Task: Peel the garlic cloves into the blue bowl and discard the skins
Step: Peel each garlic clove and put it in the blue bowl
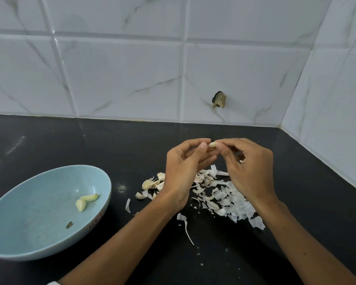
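I see both hands, left (183, 167) and right (249, 167), pinching one clove (212, 144) in their fingers above the skins (224, 194) on the desk (132, 145).

A small, pale garlic clove (212, 144) is pinched at either end by the fingertips of the left hand (183, 167) and the right hand (249, 167). The light blue bowl (29, 202) sits upright at the left with two peeled cloves (86, 201) lying inside it, touching. Several unpeeled cloves (152, 183) lie beside a scattered heap of white papery skins (230, 200) beneath the hands.
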A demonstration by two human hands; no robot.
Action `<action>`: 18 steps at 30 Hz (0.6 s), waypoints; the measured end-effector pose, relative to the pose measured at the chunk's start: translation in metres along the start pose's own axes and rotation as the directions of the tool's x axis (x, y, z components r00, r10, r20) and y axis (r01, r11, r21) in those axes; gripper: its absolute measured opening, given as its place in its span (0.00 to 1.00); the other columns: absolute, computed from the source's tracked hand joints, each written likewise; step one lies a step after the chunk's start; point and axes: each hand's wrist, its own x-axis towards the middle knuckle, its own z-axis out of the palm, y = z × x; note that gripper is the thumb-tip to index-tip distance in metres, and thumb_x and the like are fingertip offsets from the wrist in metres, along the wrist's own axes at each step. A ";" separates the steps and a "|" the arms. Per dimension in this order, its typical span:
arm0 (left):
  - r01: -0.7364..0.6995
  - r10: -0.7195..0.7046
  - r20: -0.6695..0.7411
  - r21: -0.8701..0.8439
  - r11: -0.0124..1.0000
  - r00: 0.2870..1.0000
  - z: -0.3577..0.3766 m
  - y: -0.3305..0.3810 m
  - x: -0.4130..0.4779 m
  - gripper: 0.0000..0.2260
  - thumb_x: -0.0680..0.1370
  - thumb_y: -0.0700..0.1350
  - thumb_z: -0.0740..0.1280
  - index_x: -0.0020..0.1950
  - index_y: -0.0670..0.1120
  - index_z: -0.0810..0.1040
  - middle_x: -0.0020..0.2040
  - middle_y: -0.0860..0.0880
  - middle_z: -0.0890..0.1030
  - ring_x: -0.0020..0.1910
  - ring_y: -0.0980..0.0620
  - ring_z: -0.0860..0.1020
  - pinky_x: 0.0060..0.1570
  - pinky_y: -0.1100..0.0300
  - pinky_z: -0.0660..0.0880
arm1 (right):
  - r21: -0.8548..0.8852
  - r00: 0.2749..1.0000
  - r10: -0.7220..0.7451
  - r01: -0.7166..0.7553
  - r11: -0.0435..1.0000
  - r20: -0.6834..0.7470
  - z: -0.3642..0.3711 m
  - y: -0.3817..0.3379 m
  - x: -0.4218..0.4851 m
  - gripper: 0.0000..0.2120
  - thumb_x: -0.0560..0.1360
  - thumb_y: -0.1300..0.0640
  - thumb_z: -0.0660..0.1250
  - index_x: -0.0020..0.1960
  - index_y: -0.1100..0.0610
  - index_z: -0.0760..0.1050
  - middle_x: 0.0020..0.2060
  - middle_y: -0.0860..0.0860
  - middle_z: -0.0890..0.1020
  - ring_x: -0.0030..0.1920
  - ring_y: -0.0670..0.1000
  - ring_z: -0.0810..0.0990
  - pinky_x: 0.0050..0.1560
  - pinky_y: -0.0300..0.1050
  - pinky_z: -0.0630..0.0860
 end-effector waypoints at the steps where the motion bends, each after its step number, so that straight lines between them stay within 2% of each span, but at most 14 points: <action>1: -0.010 0.010 0.008 0.006 1.000 1.000 0.000 0.000 0.000 0.07 0.81 0.37 0.68 0.58 0.37 0.81 0.50 0.39 0.87 0.52 0.46 0.86 0.54 0.58 0.82 | 0.012 1.000 0.013 -0.013 1.000 -0.005 0.000 -0.001 0.000 0.04 0.78 0.57 0.72 0.51 0.53 0.86 0.43 0.43 0.86 0.45 0.41 0.83 0.44 0.29 0.74; 9: -0.076 0.080 -0.032 0.095 0.993 0.996 -0.003 -0.004 0.002 0.07 0.78 0.34 0.71 0.55 0.39 0.84 0.48 0.42 0.87 0.48 0.50 0.86 0.50 0.62 0.81 | 0.037 0.999 0.024 -0.025 0.999 0.024 0.001 -0.004 -0.002 0.04 0.78 0.59 0.72 0.49 0.55 0.86 0.41 0.44 0.86 0.44 0.43 0.83 0.42 0.31 0.75; 14: -0.087 0.091 -0.030 0.110 0.990 0.995 -0.005 -0.004 0.003 0.07 0.79 0.35 0.71 0.55 0.40 0.84 0.47 0.42 0.87 0.47 0.50 0.86 0.50 0.61 0.81 | 0.028 0.999 0.019 -0.020 0.999 0.033 0.001 -0.006 -0.002 0.05 0.79 0.59 0.71 0.50 0.55 0.86 0.41 0.43 0.85 0.42 0.43 0.83 0.41 0.32 0.76; 18: -0.110 0.118 -0.030 0.193 0.975 0.993 -0.006 -0.005 0.003 0.06 0.79 0.36 0.71 0.55 0.40 0.85 0.45 0.43 0.87 0.47 0.48 0.86 0.48 0.60 0.82 | 0.096 0.997 0.071 -0.075 0.992 0.042 0.002 -0.009 -0.003 0.05 0.80 0.60 0.70 0.52 0.56 0.85 0.41 0.40 0.84 0.42 0.40 0.84 0.42 0.29 0.76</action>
